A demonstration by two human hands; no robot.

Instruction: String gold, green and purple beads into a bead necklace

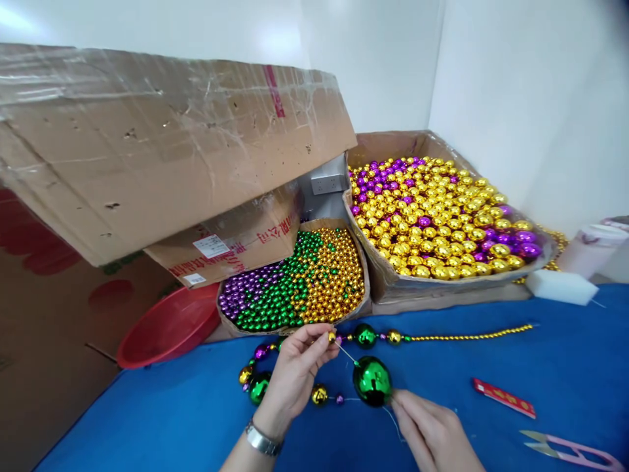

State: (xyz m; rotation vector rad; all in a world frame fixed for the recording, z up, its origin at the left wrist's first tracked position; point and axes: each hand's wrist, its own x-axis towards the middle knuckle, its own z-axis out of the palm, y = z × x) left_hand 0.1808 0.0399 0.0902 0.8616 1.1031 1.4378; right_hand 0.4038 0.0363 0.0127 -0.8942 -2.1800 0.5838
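Note:
My left hand (305,360), with a metal watch band on the wrist, pinches a small gold bead (332,337) between thumb and fingers. A thin, straight needle or wire (346,354) runs from that bead to the top of a large shiny green bead (372,381). My right hand (428,425) is closed at the lower right side of this green bead, fingertips touching it. Behind and left of my left hand curves a strand of purple, green and gold beads, with a gold bead (319,394) and a purple bead (339,398) on thread near the wrist.
Blue cloth (167,419) covers the table. Behind stand a box of small beads (319,282) and a larger box of gold and purple beads (432,223). A red basin (171,324) sits left under cardboard flaps. At right lie a red packet (505,397), pink-handled scissors (570,451) and white foam (563,287).

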